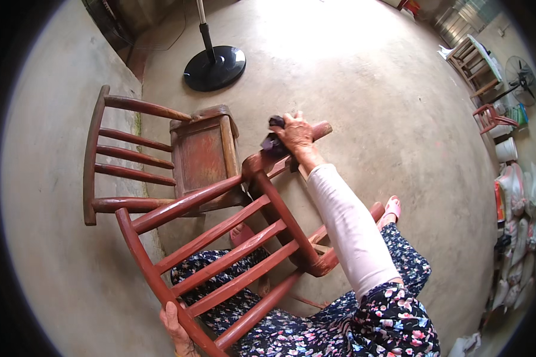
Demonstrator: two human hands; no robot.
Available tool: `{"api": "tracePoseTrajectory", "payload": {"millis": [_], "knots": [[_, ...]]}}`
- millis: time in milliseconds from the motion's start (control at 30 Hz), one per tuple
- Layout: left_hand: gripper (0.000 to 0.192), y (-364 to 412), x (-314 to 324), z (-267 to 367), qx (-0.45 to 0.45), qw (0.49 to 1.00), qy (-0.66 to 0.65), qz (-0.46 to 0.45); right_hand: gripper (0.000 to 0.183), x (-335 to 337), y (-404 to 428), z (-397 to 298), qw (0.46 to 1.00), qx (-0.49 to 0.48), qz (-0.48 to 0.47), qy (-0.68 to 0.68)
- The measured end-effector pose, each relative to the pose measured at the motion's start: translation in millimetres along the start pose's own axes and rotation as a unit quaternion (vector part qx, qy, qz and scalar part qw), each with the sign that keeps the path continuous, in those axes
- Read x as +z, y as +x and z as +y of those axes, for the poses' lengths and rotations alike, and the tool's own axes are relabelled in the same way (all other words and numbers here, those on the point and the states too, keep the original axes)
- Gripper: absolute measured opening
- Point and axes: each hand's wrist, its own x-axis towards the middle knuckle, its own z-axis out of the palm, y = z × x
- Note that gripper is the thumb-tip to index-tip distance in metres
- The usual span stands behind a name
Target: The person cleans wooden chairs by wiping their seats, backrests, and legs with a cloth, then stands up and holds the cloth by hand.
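A red-painted wooden chair (232, 241) lies tilted across my lap, its slatted back towards the lower left. My left hand (177, 328) grips the top rail of that back at the bottom of the view. My right hand (296, 132) presses a dark, crumpled cloth (273, 143) against a chair leg (322, 129) near the seat's upper corner. The fingers of that hand are spread over the cloth and leg. Part of the seat is hidden behind the back frame and my right arm.
A second, worn wooden chair (203, 154) stands by the wall (62, 178) at left. Beyond it is a round black stand base (215, 68). At the far right are a wooden table (475, 67), a fan (520, 80), a white bucket (506, 149) and several filled bags (516, 223).
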Motion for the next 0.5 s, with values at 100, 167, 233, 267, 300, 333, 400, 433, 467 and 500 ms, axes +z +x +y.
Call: {"api": "tracePoseTrajectory", "payload": {"millis": [100,167,233,267,300,333,400,433,467,500], "knots": [[0.04,1.7,1.4,-0.6,-0.004,1.0,0.008,-0.003,0.046,-6.6,8.4,40.6,0.997,0.037,-0.043,-0.046],[0.04,-1.5,1.7,-1.1,-0.01,1.0,0.021,0.006,0.046,-6.1,-4.7,57.3,0.998,0.042,-0.033,-0.037],[0.04,-2.9,12.0,4.8,0.012,1.0,0.008,0.023,0.046,-0.6,-34.3,66.3,0.999,0.042,0.005,-0.019],[0.04,-3.4,15.3,6.9,0.008,1.0,0.011,0.022,0.047,1.1,-49.6,70.1,0.998,0.04,0.046,0.001],[0.041,-4.2,18.2,8.6,0.016,0.999,0.01,0.038,0.047,-1.0,-61.8,74.6,0.998,0.044,0.043,-0.001],[0.041,-5.1,20.8,9.9,0.024,0.998,0.009,0.053,0.047,-4.5,-73.4,79.9,0.998,0.059,0.027,0.006],[0.042,-3.7,22.3,11.3,0.017,0.999,0.008,0.047,0.048,-19.9,-98.6,85.0,0.998,0.064,-0.017,-0.009],[0.042,-3.0,21.3,11.1,0.014,0.999,0.003,0.047,0.048,-30.1,-111.5,85.1,0.997,0.07,-0.019,-0.011],[0.042,-2.8,20.6,10.4,0.014,0.999,-0.001,0.046,0.047,-41.2,-124.6,86.2,0.996,0.076,-0.048,-0.005],[0.042,-2.1,19.6,9.9,0.011,0.999,0.002,0.04,0.046,-51.5,-138.5,90.7,0.994,0.084,-0.076,0.0]]}}
